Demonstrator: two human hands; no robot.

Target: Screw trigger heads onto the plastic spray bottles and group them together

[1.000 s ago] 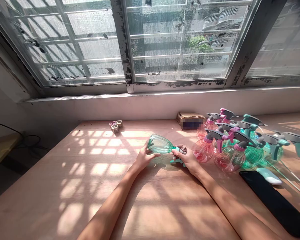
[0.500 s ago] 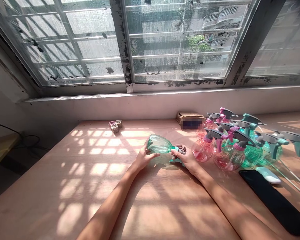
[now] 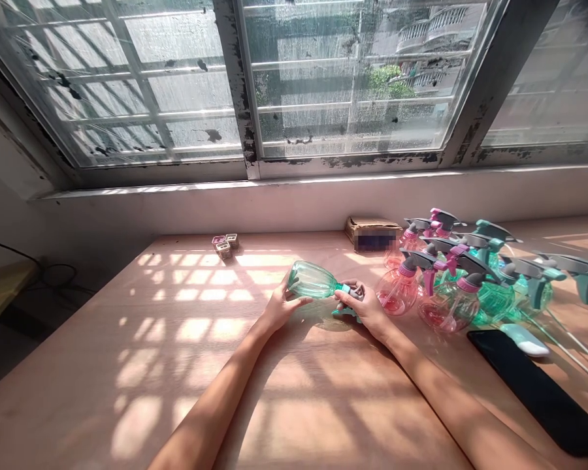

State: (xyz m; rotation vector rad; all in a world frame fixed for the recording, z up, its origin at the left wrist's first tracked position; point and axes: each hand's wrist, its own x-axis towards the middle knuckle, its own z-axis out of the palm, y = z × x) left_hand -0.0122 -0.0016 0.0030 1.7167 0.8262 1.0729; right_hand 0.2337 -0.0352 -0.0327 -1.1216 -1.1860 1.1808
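Holding anything, those two hands, as the head camera sees them?

Yes, both. The left hand (image 3: 279,308) is curled round the fat body of a green spray bottle (image 3: 313,282), fingers wrapped on its near side. The right hand (image 3: 365,307) is closed over the trigger head (image 3: 349,294) at the bottle's neck.

And where is the bottle?

It lies tipped on its side between the hands, base to the left and neck to the right, low over the middle of the bench (image 3: 176,339). Whether it touches the wood, I cannot tell.

What sits about it?

Just right of the right hand stands a crowd of pink spray bottles (image 3: 396,294), with teal-topped bottles (image 3: 494,300) packed in behind them, all upright. In front of that crowd a black slab (image 3: 534,385) lies flat, and a pale oval thing (image 3: 524,339) rests at its far end.

Anything farther back?

A cardboard box (image 3: 372,232) against the wall under the window (image 3: 323,78), and a few little square blocks (image 3: 225,245) well to the left of it. Sun falls through the bars and stripes the wood.
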